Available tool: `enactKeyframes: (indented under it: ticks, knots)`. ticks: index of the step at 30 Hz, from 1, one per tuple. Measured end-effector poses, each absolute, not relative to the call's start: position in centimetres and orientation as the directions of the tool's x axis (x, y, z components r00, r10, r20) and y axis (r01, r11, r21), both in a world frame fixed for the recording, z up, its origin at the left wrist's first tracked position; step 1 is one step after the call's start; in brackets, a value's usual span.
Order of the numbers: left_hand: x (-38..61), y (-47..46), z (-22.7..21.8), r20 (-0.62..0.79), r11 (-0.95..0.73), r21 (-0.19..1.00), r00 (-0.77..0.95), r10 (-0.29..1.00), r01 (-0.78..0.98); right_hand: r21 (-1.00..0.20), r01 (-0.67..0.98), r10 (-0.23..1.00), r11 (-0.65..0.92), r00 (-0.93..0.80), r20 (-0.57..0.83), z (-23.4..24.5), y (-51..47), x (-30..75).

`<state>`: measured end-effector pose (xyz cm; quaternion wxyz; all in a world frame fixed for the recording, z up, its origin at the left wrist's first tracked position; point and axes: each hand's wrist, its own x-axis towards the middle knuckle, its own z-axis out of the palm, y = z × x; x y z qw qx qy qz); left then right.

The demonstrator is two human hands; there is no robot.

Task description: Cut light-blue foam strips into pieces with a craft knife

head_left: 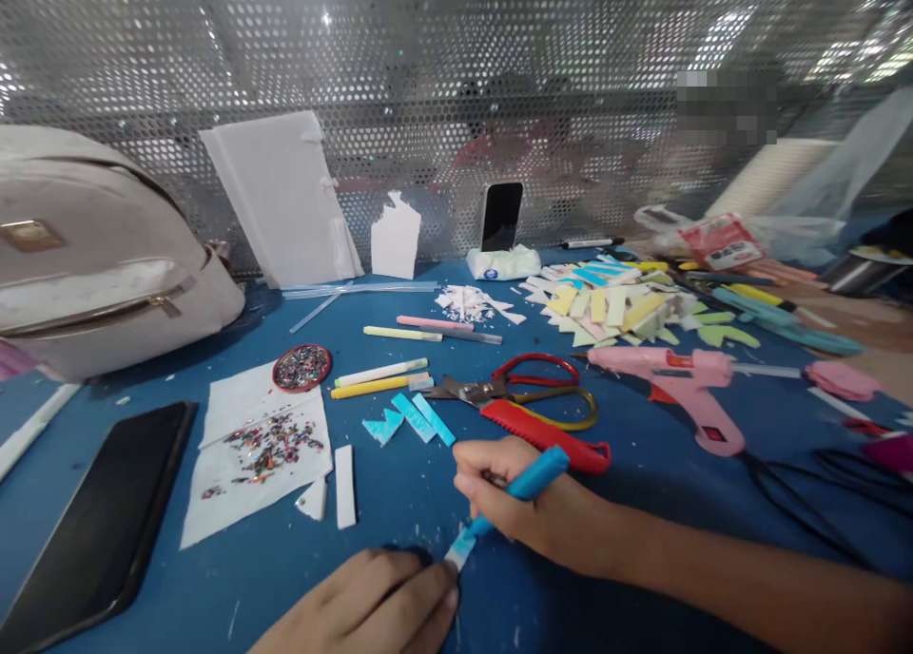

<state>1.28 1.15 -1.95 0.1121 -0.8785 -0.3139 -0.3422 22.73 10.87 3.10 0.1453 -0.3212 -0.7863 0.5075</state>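
Note:
My right hand (524,507) is closed around a blue marker (524,488), its tip pointing down-left onto a small white piece (456,551) that is partly coloured blue. My left hand (371,602) lies at the bottom edge with curled fingers pressing that piece onto the blue table (399,492). Just beyond my hands lie blue-coloured cut pieces (410,418), white strips (344,486), two scissors (524,388) and a red utility knife (546,435).
A pink glue gun (677,383) lies to the right with its black cord. A paper with glitter (261,445), a glitter dish (301,366), a black phone (100,521) and a beige bag (92,255) are left. Pastel markers (399,334), coloured foam scraps (613,307) and a propped phone (501,217) lie farther back.

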Motion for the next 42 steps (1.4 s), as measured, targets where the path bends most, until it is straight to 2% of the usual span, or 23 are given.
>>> enactKeyframes:
  ticks: [4, 10, 18, 28, 32, 42]
  knots:
    - [1.6, 1.0, -2.7, 0.634, -0.814, -0.012, 0.634, 0.443, 0.581, -0.883, 0.372, 0.659, 0.287, -0.745, -0.1, 3.0, 10.8, 22.7]
    - [1.3, 1.2, -1.7, 0.648, -0.822, 0.017, 0.62, 0.443, 0.57, -0.894, 0.36, 0.677, 0.268, -0.73, -0.091, 2.7, 10.7, 22.6]
    - [0.9, 1.1, -1.9, 0.607, -0.837, -0.018, 0.672, 0.425, 0.547, -0.907, 0.344, 0.673, 0.243, -0.733, -0.098, 2.8, 10.6, 22.7]
    - [1.0, 1.2, -1.9, 0.632, -0.831, 0.012, 0.64, 0.437, 0.556, -0.899, 0.368, 0.705, 0.237, -0.702, -0.101, 2.9, 10.8, 22.6]
    - [1.0, 1.2, -1.9, 0.616, -0.836, 0.015, 0.653, 0.44, 0.549, -0.902, 0.355, 0.658, 0.245, -0.744, -0.114, 2.9, 10.9, 22.8]
    - [1.1, 1.2, -1.9, 0.627, -0.836, 0.028, 0.641, 0.441, 0.548, -0.906, 0.348, 0.672, 0.241, -0.734, -0.104, 3.2, 10.9, 22.7]
